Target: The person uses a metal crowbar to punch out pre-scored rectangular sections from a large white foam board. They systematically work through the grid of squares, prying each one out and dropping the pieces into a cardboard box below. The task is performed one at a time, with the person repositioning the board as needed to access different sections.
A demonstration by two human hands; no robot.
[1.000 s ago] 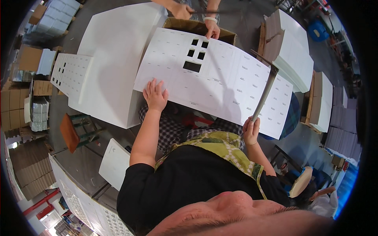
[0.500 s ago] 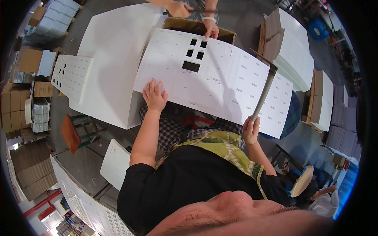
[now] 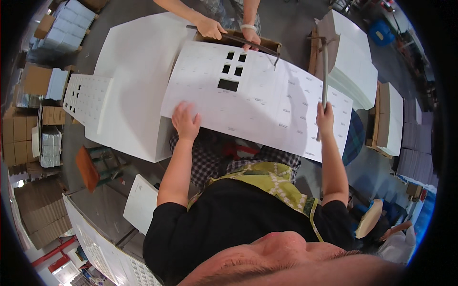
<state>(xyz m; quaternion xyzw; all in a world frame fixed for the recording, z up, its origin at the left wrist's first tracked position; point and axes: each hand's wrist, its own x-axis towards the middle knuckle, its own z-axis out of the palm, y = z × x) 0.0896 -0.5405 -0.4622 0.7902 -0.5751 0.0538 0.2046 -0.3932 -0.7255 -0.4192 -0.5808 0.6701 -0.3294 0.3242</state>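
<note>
A large white printed sheet point(image 3: 267, 102) with several square and rectangular cutouts lies before me. My left hand point(image 3: 185, 122) rests on its near left edge, fingers apart and slightly blurred, gripping nothing. In my right hand point(image 3: 326, 119) is a long grey metal rod point(image 3: 325, 71) with a short dark crosspiece at its far end. I hold the rod upright over the sheet's right part, fingers wrapped round it. Across from me, a co-worker's hand point(image 3: 210, 27) grips a similar dark rod point(image 3: 250, 40). The co-worker's other hand point(image 3: 250, 37) is at the sheet's far edge.
A cardboard box point(image 3: 272, 44) shows behind the sheet's far edge. A broad white stack point(image 3: 133, 71) stands at left, bearing a smaller stack of cut sheets point(image 3: 86, 97). More white stacks point(image 3: 348, 57) stand on pallets at right. An orange-topped stool point(image 3: 87, 169) is at lower left.
My right hand has moved up and right, lifting the rod more upright. The co-worker's rod has come into view over the far edge. My left hand has shifted slightly along the near edge.
</note>
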